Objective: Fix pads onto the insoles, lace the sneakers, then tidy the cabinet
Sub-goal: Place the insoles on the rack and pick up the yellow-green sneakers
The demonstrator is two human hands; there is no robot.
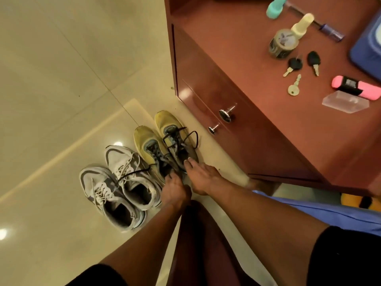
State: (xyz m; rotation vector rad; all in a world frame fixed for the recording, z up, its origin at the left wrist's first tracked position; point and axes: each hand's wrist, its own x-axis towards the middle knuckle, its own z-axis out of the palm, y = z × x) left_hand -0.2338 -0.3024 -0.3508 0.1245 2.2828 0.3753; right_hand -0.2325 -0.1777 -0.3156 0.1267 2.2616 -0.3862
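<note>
Two pairs of sneakers stand on the tiled floor beside a wooden cabinet (237,141). The yellow pair has black laces: the left yellow sneaker (144,141) and the right yellow sneaker (167,124), whose loose laces (185,139) loop out toward the cabinet. My left hand (175,190) grips the heel of the left yellow sneaker. On the heel opening of the right yellow sneaker rests my right hand (202,176), fingers spread over it. The grey-white pair (123,182) with white laces stands to the left, with a black lace end lying across it.
On the cabinet top lie three keys (296,75), a tape roll (283,44), a cream bottle (302,23), a teal bottle (276,7), a pink highlighter (354,87), a clear plastic case (342,102) and a blue object (369,48). Two knobs (224,115) stick out from the cabinet front.
</note>
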